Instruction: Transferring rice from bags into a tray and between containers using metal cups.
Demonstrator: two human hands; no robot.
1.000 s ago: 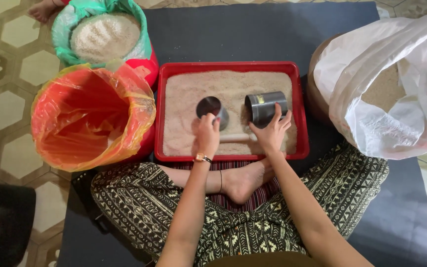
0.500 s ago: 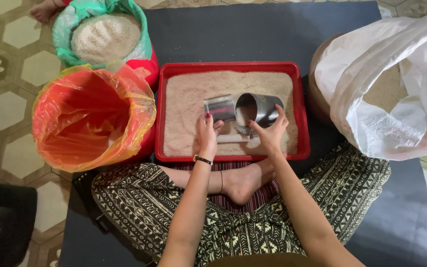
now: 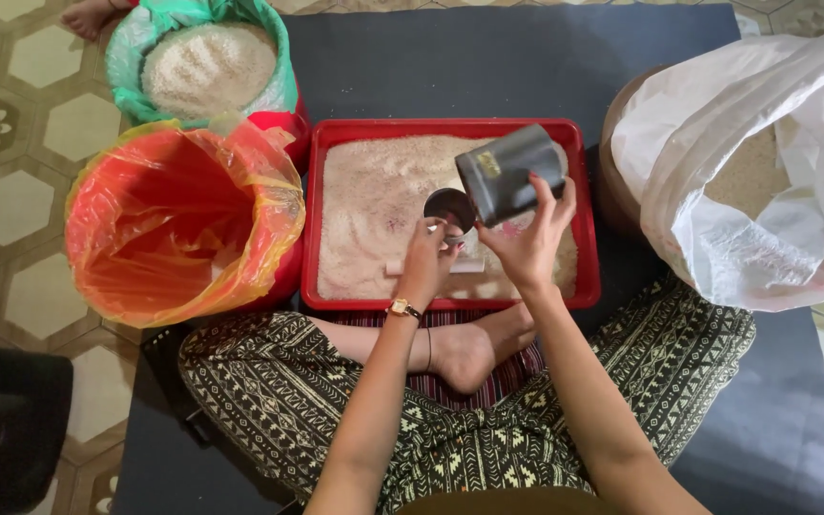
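Observation:
A red tray [image 3: 584,191] lies in front of my crossed legs, filled with pale rice. My right hand [image 3: 526,238] grips a grey metal can [image 3: 509,174], tilted mouth-down towards a smaller round cup [image 3: 450,208]. That cup stands in the rice at the tray's middle, and my left hand [image 3: 428,257] holds it at its near rim. A gold watch [image 3: 401,308] sits on my left wrist. A flat white strip [image 3: 402,268] lies in the rice under my left hand.
To the left stands a bucket lined with an orange bag [image 3: 178,219]. A green-lined bucket of rice [image 3: 204,67] is behind it. On the right a white sack [image 3: 755,162] lies open with grain. Someone's foot [image 3: 88,14] shows at top left. A dark mat [image 3: 488,57] covers the tiled floor.
My right hand has lifted the grey can from the rice and tipped it over the small cup. My left hand has set the cup upright and holds it.

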